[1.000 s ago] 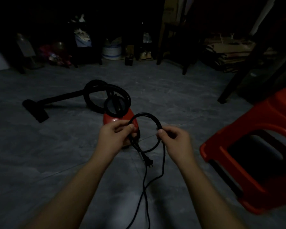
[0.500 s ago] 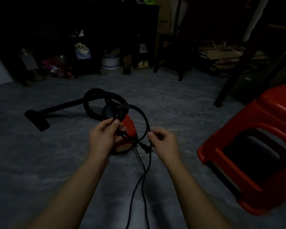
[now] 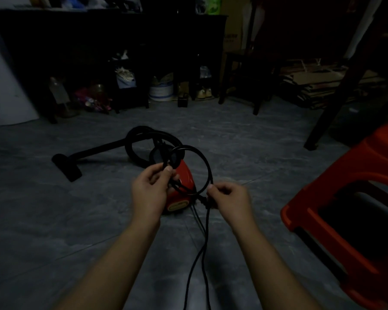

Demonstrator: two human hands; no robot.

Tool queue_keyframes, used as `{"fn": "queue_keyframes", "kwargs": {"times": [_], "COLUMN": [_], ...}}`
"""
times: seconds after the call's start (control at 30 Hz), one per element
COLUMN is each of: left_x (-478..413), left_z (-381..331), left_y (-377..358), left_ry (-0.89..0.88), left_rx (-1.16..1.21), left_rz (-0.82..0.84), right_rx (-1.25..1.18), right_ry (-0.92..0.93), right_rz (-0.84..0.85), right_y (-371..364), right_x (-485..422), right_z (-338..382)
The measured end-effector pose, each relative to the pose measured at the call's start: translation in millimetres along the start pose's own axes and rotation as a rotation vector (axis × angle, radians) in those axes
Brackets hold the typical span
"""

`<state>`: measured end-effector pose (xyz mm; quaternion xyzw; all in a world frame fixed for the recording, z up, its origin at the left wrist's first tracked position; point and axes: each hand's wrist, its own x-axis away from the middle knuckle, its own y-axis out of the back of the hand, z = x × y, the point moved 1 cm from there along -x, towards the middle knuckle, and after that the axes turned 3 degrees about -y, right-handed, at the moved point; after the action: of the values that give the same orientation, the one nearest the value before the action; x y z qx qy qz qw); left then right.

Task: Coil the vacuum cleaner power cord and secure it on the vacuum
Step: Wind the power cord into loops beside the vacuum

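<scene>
head view: single wide-angle camera at person's head, facing forward and down over grey floor (image 3: 54, 220). both forearms enter from bottom edge and reach up to frame centre. left hand (image 3: 150, 191) and right hand (image 3: 229, 198) close to lens, pinching power cord (image 3: 207, 168) loop between them; two strands run down to bottom edge. vacuum (image 3: 184, 175) on floor just beyond hands, partly hidden by them. red stool (image 3: 345, 198) near, cut by right edge. dark shelving (image 3: 99, 41) far, along top. straight lines bend near edges; light dim.
</scene>
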<state>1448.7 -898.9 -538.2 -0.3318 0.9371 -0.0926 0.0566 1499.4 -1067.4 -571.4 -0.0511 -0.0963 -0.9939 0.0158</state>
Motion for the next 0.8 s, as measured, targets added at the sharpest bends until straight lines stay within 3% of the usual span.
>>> {"fn": "queue_keyframes", "kwargs": {"times": [0.27, 0.6, 0.8], "left_x": [1.4, -6.1, -9.3], "left_z": [12.0, 9.9, 14.4], "left_y": [-2.0, 13.3, 23.8], "left_ry": [0.202, 0.183, 0.258], "left_rx": [0.183, 0.162, 0.266], "left_rz": [-0.089, -0.094, -0.077], "right_rx": [-0.096, 0.064, 0.100], "right_ry": [-0.120, -0.089, -0.129], "right_rz": [-0.042, -0.081, 0.073], "right_y": [-4.3, -18.5, -27.8], "right_x": [-0.9, -1.8, 3.2], "right_z": [-1.3, -14.2, -18.2]}}
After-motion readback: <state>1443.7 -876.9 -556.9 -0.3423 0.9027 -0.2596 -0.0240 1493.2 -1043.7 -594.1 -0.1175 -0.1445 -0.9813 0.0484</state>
